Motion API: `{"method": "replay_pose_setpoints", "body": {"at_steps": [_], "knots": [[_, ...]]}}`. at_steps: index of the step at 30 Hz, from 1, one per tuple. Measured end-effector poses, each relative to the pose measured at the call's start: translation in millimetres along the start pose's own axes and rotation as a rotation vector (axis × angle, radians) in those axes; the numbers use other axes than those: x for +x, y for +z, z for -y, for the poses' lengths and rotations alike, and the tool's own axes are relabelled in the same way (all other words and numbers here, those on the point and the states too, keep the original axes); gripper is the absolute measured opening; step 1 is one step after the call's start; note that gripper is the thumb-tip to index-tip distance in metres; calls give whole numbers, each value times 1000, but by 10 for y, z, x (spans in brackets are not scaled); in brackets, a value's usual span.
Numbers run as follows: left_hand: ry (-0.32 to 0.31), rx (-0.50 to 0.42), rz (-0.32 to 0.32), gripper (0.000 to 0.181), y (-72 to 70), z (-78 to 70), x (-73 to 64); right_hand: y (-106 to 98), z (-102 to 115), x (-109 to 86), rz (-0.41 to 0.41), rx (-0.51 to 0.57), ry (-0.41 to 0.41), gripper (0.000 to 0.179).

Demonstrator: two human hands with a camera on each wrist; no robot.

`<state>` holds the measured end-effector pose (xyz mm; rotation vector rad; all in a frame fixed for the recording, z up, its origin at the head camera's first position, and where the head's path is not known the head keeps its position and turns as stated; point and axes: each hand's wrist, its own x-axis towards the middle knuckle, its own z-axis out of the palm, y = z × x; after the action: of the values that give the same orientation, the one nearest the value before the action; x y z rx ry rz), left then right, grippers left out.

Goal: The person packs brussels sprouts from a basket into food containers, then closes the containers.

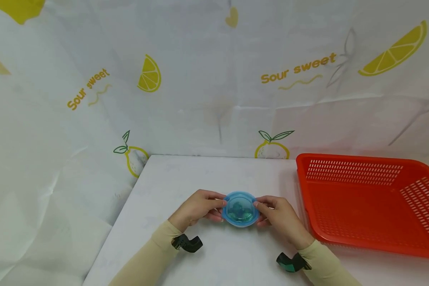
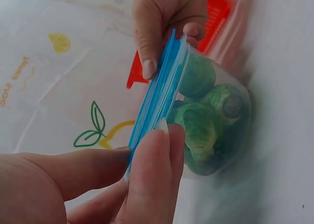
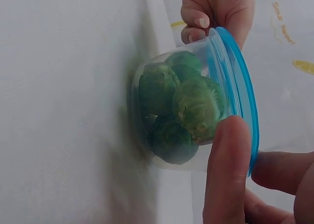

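A round, clear plastic food container (image 3: 162, 158) with a blue lid (image 1: 240, 201) is between the two hands at the middle of the table. Several green Brussels sprouts (image 2: 201, 121) show through its wall. My left hand (image 1: 202, 207) pinches the rim at the left, thumb on the lid and fingers under the edge. On the opposite side, my right hand (image 1: 280, 214) grips the rim the same way. In both wrist views the lid sits over the container's mouth. Whether the base touches the table, I cannot tell.
A red plastic basket (image 1: 354, 212) with slotted walls stands on the white table (image 1: 186, 176), to the right of the right hand. Behind the table hangs a white sheet (image 1: 200, 99) with lemon prints. The table's left edge slants down toward the front.
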<state>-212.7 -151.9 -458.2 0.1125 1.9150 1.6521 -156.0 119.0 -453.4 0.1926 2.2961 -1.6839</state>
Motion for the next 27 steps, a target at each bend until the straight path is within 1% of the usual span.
{"method": "replay_pose_setpoints", "body": {"at_steps": [11, 17, 22, 27], "knots": [[7, -1, -7, 36, 5, -2, 1, 4, -1, 14, 17, 51, -6, 37], [18, -5, -6, 36, -5, 8, 22, 10, -8, 40, 15, 58, -27, 34], [18, -11, -12, 37, 1, 2, 16, 2, -22, 47, 21, 67, -12, 35], [4, -31, -4, 40, -12, 16, 24, -1, -20, 45, 40, 82, -2, 37]]}}
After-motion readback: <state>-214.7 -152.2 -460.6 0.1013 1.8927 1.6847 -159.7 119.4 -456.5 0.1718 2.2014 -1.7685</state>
